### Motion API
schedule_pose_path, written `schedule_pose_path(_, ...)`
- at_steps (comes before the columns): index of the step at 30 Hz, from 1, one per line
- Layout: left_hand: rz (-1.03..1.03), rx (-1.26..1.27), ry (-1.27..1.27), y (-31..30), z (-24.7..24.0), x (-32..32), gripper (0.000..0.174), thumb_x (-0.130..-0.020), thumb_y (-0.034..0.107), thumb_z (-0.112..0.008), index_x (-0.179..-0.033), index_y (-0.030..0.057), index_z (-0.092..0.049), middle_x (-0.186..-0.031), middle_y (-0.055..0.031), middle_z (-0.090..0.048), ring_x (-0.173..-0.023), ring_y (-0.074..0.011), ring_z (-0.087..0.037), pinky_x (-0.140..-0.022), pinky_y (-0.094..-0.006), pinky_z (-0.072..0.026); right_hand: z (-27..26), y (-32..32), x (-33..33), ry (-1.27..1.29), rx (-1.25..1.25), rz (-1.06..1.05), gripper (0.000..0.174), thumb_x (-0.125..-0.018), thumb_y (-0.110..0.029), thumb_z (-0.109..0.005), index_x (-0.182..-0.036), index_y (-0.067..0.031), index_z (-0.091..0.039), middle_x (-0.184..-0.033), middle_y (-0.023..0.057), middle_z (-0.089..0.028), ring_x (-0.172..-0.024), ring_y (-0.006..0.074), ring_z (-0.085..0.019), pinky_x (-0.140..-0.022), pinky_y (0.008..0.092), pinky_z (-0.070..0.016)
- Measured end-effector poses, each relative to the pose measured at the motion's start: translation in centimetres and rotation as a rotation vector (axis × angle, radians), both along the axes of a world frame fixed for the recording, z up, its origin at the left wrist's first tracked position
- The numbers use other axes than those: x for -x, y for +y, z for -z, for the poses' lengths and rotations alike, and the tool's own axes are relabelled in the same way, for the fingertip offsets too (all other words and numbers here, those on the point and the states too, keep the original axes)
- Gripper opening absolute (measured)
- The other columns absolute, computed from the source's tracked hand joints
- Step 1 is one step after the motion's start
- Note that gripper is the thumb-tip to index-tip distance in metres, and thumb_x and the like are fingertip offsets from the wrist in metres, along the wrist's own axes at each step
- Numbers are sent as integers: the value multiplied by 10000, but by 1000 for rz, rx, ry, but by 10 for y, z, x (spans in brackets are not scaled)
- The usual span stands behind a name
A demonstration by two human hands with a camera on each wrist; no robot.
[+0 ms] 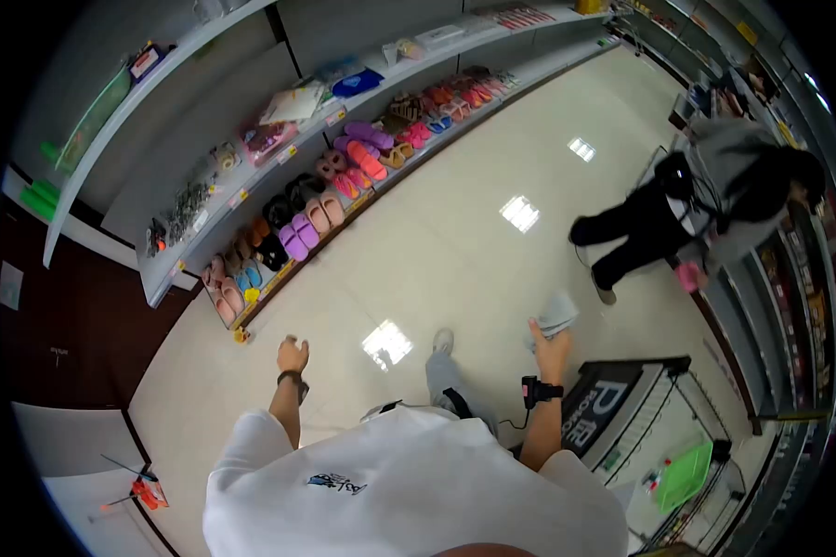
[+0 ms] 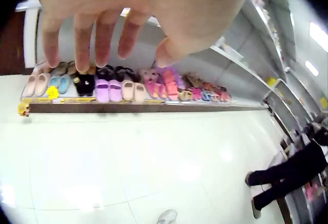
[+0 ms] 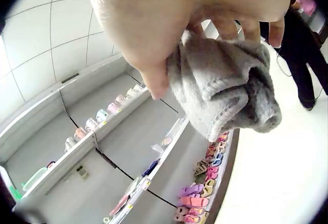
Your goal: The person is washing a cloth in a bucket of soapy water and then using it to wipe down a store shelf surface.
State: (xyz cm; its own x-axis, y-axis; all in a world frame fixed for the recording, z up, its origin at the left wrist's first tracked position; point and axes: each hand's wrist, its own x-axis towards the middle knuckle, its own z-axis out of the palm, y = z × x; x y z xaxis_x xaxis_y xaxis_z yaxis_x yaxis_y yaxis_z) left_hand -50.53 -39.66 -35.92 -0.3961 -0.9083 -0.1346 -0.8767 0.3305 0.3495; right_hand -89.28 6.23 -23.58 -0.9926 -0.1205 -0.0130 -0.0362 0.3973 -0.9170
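My right hand [image 1: 553, 353] grips a bunched grey cloth [image 3: 225, 85], its stitched edge showing in the right wrist view. The cloth hangs folded from between thumb and fingers. My left hand [image 1: 293, 356] holds nothing; its fingers [image 2: 102, 44] are spread and loosely bent in the left wrist view. Beyond that hand, the bottom shelf [image 2: 82, 100] carries a row of slippers and sandals, among them a lilac pair [image 1: 299, 237] and a beige pair [image 1: 325, 213].
Shelves [image 1: 251, 176] with small goods run along the left. Another person in dark trousers [image 1: 632, 223] stands at the right by more shelves. A wire rack [image 1: 659, 436] with a black sign [image 1: 604, 404] and a green basket [image 1: 685, 475] is close to my right arm. Glossy tiles [image 1: 455, 251] cover the aisle floor.
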Motion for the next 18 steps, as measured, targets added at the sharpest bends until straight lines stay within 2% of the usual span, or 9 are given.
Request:
schedule_pose_path(1,-22,2,-34,-5,14,-8,421,-844,357,-629,-1063,-2,-601,-1052,-232,-644,-995,-390,-622,-860,-475,-496,5,-13,25,3,12,-5,456,-745,-289,-821,-1015,25,-630,-915,159,-683,-805,295,-654,-742,375,-508)
schedule_pose_path(3,-122,-93,-101,-12,18,-7,445,-832,371,-642,-1019,-30,-596,-1010,-256,-655,-985,-421,-622,-850,-490,-496,5,-61,66,298,-178,-38,477,-751,-342,-806,-1017,19,-644,-966,182,-674,-831,336,-651,-758,421,-518)
schedule_pose_path(4,-142,-62,-233,-27,37,-6,463,-817,393,-654,-1011,-26,-615,-1001,-265,-663,-986,-424,-630,-870,-483,-495,4,-89,82,285,-152,-3,477,-751,-342,-806,-1017,19,-644,-966,182,-674,-831,336,-651,-758,421,-518)
schedule_pose_path(5,-203,-133,-243,-38,32,4,479,-804,404,-660,-1022,-21,-629,-1011,-265,-668,-993,-423,-634,-894,-475,-493,1,-112,101,197,-81,-59,489,-751,-364,-798,-1016,18,-647,-988,197,-664,-887,350,-638,-786,440,-512)
schedule_pose_path(8,-318,-157,-133,-60,13,62,449,-787,345,-677,-989,-54,-635,-1005,-269,-671,-980,-411,-645,-894,-458,-504,-4,-173,160,26,-4,-106,525,-743,-404,-787,-1024,17,-649,-1024,226,-634,-1027,365,-586,-869,467,-480)
schedule_pose_path(12,-321,-130,14,-88,-1,165,354,-812,268,-660,-971,-47,-631,-922,-233,-678,-883,-379,-660,-832,-442,-517,-1,-228,221,128,-114,-173,515,-747,-399,-782,-1000,28,-646,-995,239,-631,-962,388,-596,-849,466,-484)
schedule_pose_path(15,-99,-122,304,-122,6,262,326,-811,259,-677,-950,-32,-630,-878,-199,-675,-829,-313,-665,-774,-398,-524,6,-258,266,140,-177,-210,504,-757,-391,-772,-974,41,-629,-960,250,-630,-892,400,-607,-813,464,-490)
schedule_pose_path(17,55,-163,447,-162,38,337,319,-822,236,-676,-970,-42,-627,-875,-191,-674,-808,-297,-660,-751,-377,-523,3,-273,290,73,-128,-272,505,-754,-374,-775,-976,51,-616,-918,252,-634,-889,395,-609,-802,457,-487)
schedule_pose_path(18,176,-145,462,-169,20,386,314,-825,213,-678,-990,-47,-619,-887,-188,-673,-815,-293,-662,-754,-378,-525,1,-281,302,54,-96,-270,492,-751,-348,-779,-967,58,-605,-889,249,-644,-867,392,-626,-772,438,-494)
